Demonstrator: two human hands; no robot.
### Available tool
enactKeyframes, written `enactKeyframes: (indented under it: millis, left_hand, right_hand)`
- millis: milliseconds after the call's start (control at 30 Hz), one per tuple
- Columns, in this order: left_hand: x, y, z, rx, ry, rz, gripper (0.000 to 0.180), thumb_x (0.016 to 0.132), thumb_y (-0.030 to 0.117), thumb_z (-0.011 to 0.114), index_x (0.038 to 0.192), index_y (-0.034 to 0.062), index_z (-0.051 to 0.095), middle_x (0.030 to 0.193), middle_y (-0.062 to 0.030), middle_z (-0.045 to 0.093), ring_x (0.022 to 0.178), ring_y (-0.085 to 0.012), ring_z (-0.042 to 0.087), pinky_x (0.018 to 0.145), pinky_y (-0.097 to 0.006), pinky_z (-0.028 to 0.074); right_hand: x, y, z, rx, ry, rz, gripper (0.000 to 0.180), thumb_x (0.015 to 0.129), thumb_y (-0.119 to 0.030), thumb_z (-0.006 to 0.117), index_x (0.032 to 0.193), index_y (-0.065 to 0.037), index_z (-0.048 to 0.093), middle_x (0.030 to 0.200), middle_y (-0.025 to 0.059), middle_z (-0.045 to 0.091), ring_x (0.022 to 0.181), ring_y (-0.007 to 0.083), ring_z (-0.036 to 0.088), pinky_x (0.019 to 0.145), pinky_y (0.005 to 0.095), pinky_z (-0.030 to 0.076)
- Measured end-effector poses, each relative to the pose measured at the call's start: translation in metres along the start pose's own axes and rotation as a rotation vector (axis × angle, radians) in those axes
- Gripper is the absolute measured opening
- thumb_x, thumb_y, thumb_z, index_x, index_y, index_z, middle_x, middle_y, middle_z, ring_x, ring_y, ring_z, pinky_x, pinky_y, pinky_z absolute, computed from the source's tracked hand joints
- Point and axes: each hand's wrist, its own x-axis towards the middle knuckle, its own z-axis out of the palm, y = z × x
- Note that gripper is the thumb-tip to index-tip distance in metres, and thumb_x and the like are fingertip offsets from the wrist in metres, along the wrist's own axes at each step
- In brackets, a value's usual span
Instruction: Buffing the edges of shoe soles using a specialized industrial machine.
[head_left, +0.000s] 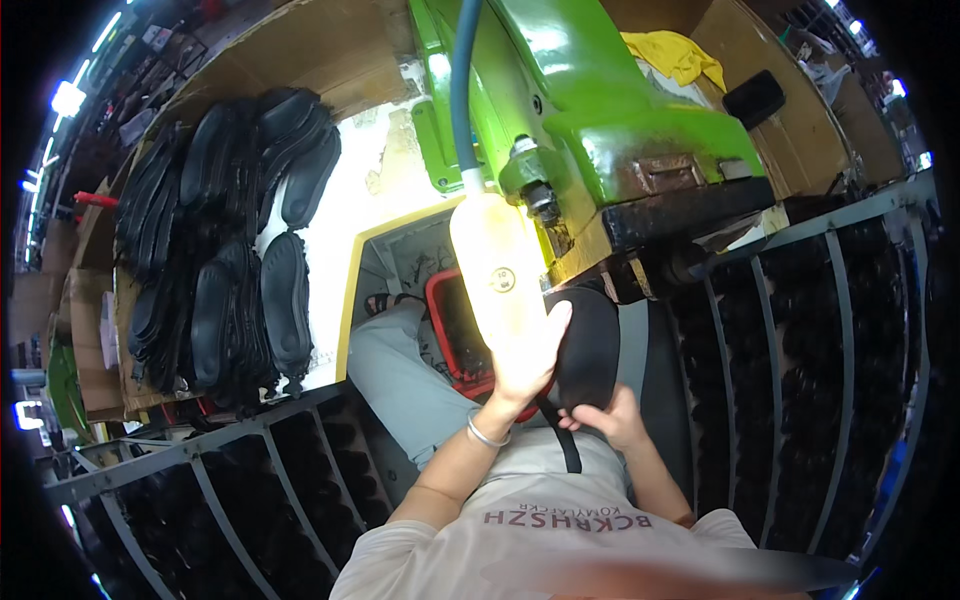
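A long black shoe sole (587, 350) hangs upright in front of me, below the head of a green machine (640, 130). Its near end is gripped by my right hand (612, 418), whose thumb and fingers are bent around it. My left hand (530, 365) is beside the sole's left edge with the thumb up; glare and a glowing work lamp (490, 270) hide its other fingers. From between the hands a thin black strip (568, 450) dangles over my shirt. Several black soles (288, 300) lie piled on the white tabletop (385, 150) at the left.
Below the yellow-edged opening sits a red bin (440, 320) near my knee. Metal racks (270, 470) packed with black items flank me on both sides. A yellow cloth (675, 55) lies in a cardboard box (800, 130) behind the machine. The lamp's blue-grey cable (463, 90) runs upward.
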Motion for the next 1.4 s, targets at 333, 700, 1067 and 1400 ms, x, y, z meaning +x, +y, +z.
enactKeyframes:
  millis: [333, 700, 1067, 1400]
  left_hand:
    - [0.008, -0.007, -0.056, -0.326, -0.190, -0.083, 0.032, 0.073, -0.007, 0.069, 0.103, -0.0043, 0.059, 0.099, -0.0086, 0.060, 0.090, -0.0149, 0.057, 0.081, -0.027, 0.047]
    - [0.008, 0.005, -0.073, 0.006, -0.028, 0.048, 0.028, 0.070, 0.005, 0.076, 0.089, -0.0046, 0.059, 0.076, -0.0047, 0.063, 0.064, -0.0075, 0.054, 0.059, -0.020, 0.045]
    - [0.014, 0.007, -0.034, 0.039, -0.002, 0.212, 0.027, 0.070, 0.003, 0.075, 0.095, 0.0094, 0.067, 0.081, -0.0002, 0.062, 0.071, -0.0128, 0.057, 0.066, -0.024, 0.046]
    - [0.007, -0.001, -0.070, -0.186, 0.085, -0.040, 0.009, 0.073, 0.000, 0.066, 0.079, -0.0011, 0.059, 0.075, -0.0046, 0.058, 0.066, -0.0086, 0.054, 0.060, -0.022, 0.044]
  right_hand:
    - [0.058, -0.100, -0.037, 0.059, 0.368, -0.312, 0.025, 0.083, -0.013, 0.057, 0.101, 0.002, 0.049, 0.076, 0.0091, 0.059, 0.050, 0.0117, 0.057, 0.039, 0.0209, 0.044]
    - [0.079, -0.081, -0.036, 0.012, 0.366, -0.453, 0.022, 0.083, -0.008, 0.056, 0.102, 0.002, 0.053, 0.092, 0.0038, 0.056, 0.082, 0.0080, 0.052, 0.076, 0.0212, 0.041]
    - [0.075, -0.098, -0.032, 0.125, 0.659, -0.498, 0.020, 0.081, -0.014, 0.055, 0.096, -0.001, 0.053, 0.078, 0.0050, 0.059, 0.050, 0.0069, 0.051, 0.036, 0.0169, 0.035]
    - [0.084, -0.073, -0.029, -0.026, 0.400, -0.481, 0.023, 0.083, -0.013, 0.060, 0.099, 0.001, 0.051, 0.080, 0.0047, 0.056, 0.060, 0.0069, 0.052, 0.048, 0.0196, 0.042]
